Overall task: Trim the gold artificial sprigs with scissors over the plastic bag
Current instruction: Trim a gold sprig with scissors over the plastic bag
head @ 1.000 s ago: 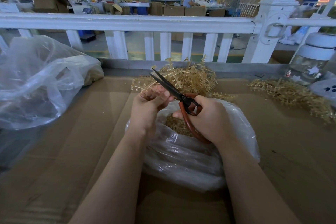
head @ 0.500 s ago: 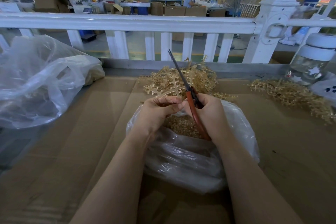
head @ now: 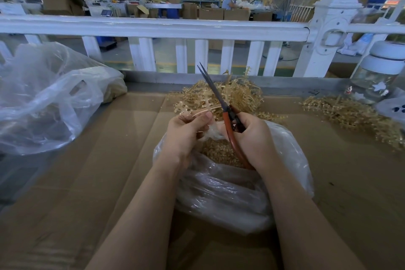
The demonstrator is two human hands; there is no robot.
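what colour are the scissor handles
Reddish-orange handles on the scissors, gripped by the right hand; head view.

Cardboard-covered table (head: 92, 182): two clear plastic bags (head: 230, 195) (head: 43, 103), gold sprig heaps (head: 238, 92) (head: 355, 114), lidded glass jar (head: 379, 72).

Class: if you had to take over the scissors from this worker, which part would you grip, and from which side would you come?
Grip the scissors by the orange handle loops, coming from the near right, as the right hand does. The shut blades point up and away, so that end stays clear of your fingers.
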